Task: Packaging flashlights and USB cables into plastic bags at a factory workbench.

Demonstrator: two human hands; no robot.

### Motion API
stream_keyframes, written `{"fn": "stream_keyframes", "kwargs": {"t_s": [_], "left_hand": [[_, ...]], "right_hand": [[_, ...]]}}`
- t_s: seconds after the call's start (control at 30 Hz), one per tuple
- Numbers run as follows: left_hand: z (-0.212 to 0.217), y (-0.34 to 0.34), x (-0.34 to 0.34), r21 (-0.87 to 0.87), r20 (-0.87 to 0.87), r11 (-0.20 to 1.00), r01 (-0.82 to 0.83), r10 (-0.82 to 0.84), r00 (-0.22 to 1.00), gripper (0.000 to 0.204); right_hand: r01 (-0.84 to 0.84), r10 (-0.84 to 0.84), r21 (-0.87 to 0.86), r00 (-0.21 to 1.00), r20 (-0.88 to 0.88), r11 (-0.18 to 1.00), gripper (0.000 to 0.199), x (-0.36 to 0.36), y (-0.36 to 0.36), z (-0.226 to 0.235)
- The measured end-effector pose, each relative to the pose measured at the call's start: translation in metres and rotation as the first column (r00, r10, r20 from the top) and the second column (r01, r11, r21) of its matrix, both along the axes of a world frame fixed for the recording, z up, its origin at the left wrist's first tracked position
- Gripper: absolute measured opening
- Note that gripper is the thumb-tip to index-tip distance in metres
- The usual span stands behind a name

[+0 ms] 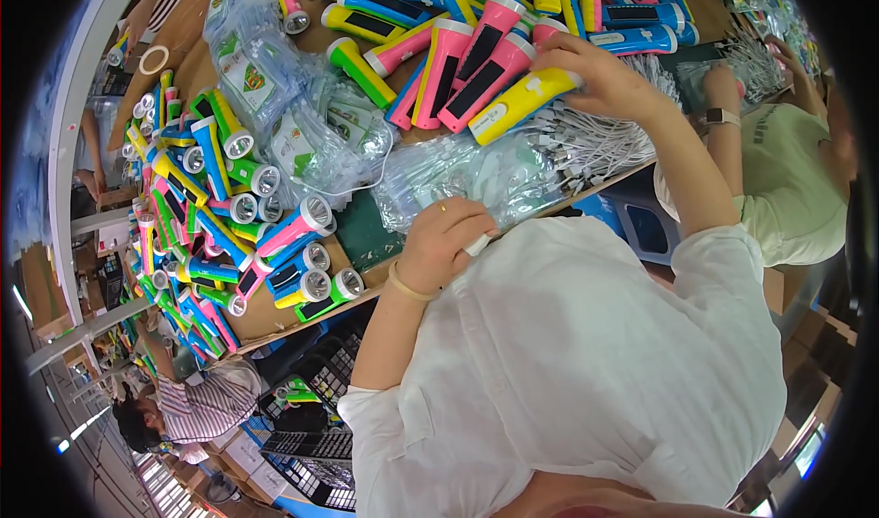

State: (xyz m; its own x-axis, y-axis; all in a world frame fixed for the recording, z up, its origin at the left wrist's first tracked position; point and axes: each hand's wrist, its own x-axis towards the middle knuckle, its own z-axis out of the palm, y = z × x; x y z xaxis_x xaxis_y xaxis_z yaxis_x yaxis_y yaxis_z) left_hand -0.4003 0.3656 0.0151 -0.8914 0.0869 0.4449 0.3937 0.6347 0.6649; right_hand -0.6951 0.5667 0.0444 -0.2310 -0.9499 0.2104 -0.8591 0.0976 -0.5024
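Observation:
My right hand reaches over the bench with its fingers closed round the wide end of a yellow solar flashlight. My left hand is curled close to the front of my shirt. Something small and white shows at its fingertips, too small to name. Beyond my left hand lies a heap of clear plastic bags. Several pink flashlights rest beside the yellow one. Under my right forearm spreads a bundle of white cables.
Many colourful flashlights with lenses are piled at the left. Printed clear bags lie between the piles. More flashlights cover the far side. Black crates stand below the bench. Co-workers sit at the right and lower left.

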Motion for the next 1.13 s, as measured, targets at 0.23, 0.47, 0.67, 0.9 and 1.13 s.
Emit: {"fn": "stream_keyframes", "kwargs": {"t_s": [0.23, 0.47, 0.67, 0.9, 1.13], "left_hand": [[-0.001, -0.002, 0.006, -0.090, -0.037, 0.994, -0.069, 0.065, 0.997, 0.025], [-0.005, -0.004, 0.009, -0.070, -0.079, 0.986, -0.152, 0.146, 0.986, 0.027], [-0.002, -0.002, 0.003, -0.088, -0.106, 0.991, -0.100, 0.091, 0.990, 0.029], [-0.016, 0.003, 0.001, 0.032, -0.116, 0.975, -0.221, 0.223, 0.968, 0.027], [-0.017, -0.019, 0.015, 0.118, -0.124, 0.965, -0.234, 0.248, 0.961, 0.022]], "right_hand": [[-0.186, 0.104, 0.106, 0.847, 0.521, 0.977, 0.052, 0.038, 0.000, 0.072], [-0.167, -0.060, 0.303, 0.785, 0.617, 0.938, 0.056, 0.037, -0.013, 0.057], [-0.267, 0.122, 0.278, 0.886, 0.447, 0.923, 0.064, 0.050, -0.029, 0.050], [-0.337, 0.163, 0.064, 0.602, 0.782, 0.939, 0.045, 0.086, -0.051, -0.021], [-0.315, 0.239, 0.323, 0.937, 0.254, 0.892, 0.043, 0.071, -0.041, 0.016]]}}
